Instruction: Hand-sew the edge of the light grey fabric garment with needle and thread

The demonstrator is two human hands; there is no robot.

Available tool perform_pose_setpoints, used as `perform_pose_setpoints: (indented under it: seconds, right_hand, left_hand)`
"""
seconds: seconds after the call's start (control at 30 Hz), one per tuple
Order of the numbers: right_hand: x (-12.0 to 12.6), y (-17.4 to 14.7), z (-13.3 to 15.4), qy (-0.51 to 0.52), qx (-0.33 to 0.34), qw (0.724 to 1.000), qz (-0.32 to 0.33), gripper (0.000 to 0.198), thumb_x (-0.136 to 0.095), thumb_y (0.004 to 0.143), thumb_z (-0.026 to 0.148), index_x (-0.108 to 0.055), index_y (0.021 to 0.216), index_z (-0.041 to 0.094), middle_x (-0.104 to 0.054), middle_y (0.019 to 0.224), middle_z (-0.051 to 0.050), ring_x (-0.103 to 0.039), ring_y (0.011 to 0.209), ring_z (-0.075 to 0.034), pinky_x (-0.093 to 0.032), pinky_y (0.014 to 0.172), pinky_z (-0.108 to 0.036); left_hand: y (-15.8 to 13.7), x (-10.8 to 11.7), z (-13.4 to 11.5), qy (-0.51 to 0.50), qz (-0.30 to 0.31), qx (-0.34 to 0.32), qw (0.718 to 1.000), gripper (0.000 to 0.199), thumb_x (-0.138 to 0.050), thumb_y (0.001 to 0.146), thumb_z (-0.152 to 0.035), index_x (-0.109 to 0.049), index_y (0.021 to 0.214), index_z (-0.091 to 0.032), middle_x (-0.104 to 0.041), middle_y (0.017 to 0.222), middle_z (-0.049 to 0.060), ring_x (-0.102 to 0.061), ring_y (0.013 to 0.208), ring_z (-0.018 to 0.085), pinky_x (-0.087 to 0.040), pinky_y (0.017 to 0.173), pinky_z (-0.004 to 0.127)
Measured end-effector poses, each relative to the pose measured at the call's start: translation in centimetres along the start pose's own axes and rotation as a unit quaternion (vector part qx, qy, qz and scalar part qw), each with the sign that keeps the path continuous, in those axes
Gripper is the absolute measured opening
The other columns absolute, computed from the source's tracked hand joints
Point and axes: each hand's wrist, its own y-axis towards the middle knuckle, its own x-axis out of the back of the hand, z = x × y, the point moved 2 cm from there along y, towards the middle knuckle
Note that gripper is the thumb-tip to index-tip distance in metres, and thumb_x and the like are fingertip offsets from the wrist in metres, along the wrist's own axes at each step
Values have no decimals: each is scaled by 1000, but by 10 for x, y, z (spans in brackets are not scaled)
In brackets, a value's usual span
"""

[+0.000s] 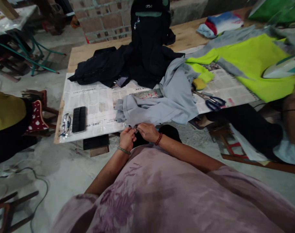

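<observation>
My left hand [127,139], with a green bracelet at the wrist, is closed in a pinch just off the table's front edge. My right hand [148,132], wearing a dark red beaded bracelet, meets it fingertip to fingertip and is closed too. Something small and dark shows between the fingers, but I cannot make out what it is. Right above both hands lies a crumpled grey garment [157,110], its lower edge reaching the fingers. Blue-handled scissors [211,101] rest to the right of this cloth, beside a small yellow object [199,84].
Newspaper [96,97] covers the wooden table. Glasses [65,124] and a black phone-like object [79,119] lie at its left corner. Behind are black clothing [108,64], a black backpack [149,26], a yellow-green garment [256,58] and an iron [285,67]. People sit on both sides.
</observation>
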Motion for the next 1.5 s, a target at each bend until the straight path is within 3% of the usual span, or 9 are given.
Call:
perform_pose_setpoints:
  seconds: [0.2, 0.3, 0.43, 0.53, 0.67, 0.8, 0.97, 1.03, 1.5]
  right_hand:
    - [13, 22, -13, 145, -164, 975, 37, 18, -47, 84, 22, -58, 72, 13, -57, 67, 0, -47, 62, -9, -30, 60, -20]
    - [22, 35, -21, 208, -236, 945, 94, 20, -49, 82, 25, -58, 67, 13, -52, 58, 4, -43, 56, -7, -28, 55, -19]
    - [29, 47, -29, 251, -265, 919, 149, 20, -52, 79, 28, -58, 67, 13, -50, 55, 5, -41, 52, -5, -27, 52, -18]
    - [30, 50, -30, 255, -257, 918, 162, 18, -53, 77, 27, -60, 69, 13, -52, 57, 4, -42, 53, -5, -28, 51, -18]
    - [25, 48, -31, 271, -255, 912, 174, 19, -50, 79, 27, -61, 73, 12, -50, 54, 4, -39, 48, -5, -28, 48, -17]
    - [24, 42, -39, 288, -287, 902, 144, 21, -45, 81, 25, -61, 88, 14, -54, 59, 3, -43, 45, -6, -34, 48, -18]
    - [43, 22, -46, 165, -231, 943, -174, 26, -46, 79, 19, -58, 102, 15, -59, 93, -6, -53, 75, -12, -43, 72, -24]
    - [43, 10, -39, 138, -164, 956, -201, 19, -46, 81, 21, -59, 93, 15, -58, 88, -6, -52, 75, -13, -42, 72, -24]
    - [3, 22, -10, 55, -111, 990, -67, 13, -52, 84, 21, -61, 92, 16, -62, 89, -6, -55, 83, -14, -40, 71, -23]
  left_hand:
    - [2, 7, -5, 42, 17, -24, 999, 34, -69, 59, -35, -47, 76, -17, -51, 59, -7, -35, 36, 2, -25, 35, 17]
    - [1, 24, -10, 162, -30, -150, 975, 32, -63, 68, -34, -51, 92, -17, -57, 78, -1, -39, 42, 1, -31, 39, 17]
    - [0, 31, -26, 397, 12, -385, 833, 39, -58, 72, -17, -52, 110, -19, -52, 113, 7, -51, 60, 5, -45, 55, 21]
    - [7, 20, -37, 504, 108, -450, 729, 41, -51, 76, -11, -50, 117, -20, -46, 127, 10, -57, 76, 11, -49, 63, 25]
    - [21, 4, -45, 556, 174, -446, 680, 32, -54, 76, -12, -56, 108, -18, -60, 106, 7, -58, 90, 16, -49, 77, 29]
    - [31, -2, -46, 531, 174, -381, 736, 17, -59, 73, -17, -64, 89, -17, -64, 84, 4, -59, 80, 16, -48, 74, 28]
    - [41, 5, -40, 364, 91, -145, 915, 16, -61, 69, -29, -61, 78, -16, -48, 44, -6, -39, 37, 6, -29, 37, 18]
    - [43, 7, -38, 278, 89, -84, 953, 20, -64, 65, -31, -59, 76, -16, -43, 38, -8, -33, 31, 5, -20, 33, 17]
    - [49, 10, -27, 138, 100, -59, 984, 33, -74, 52, -31, -57, 74, -15, -49, 42, -8, -39, 32, 5, -22, 31, 15]
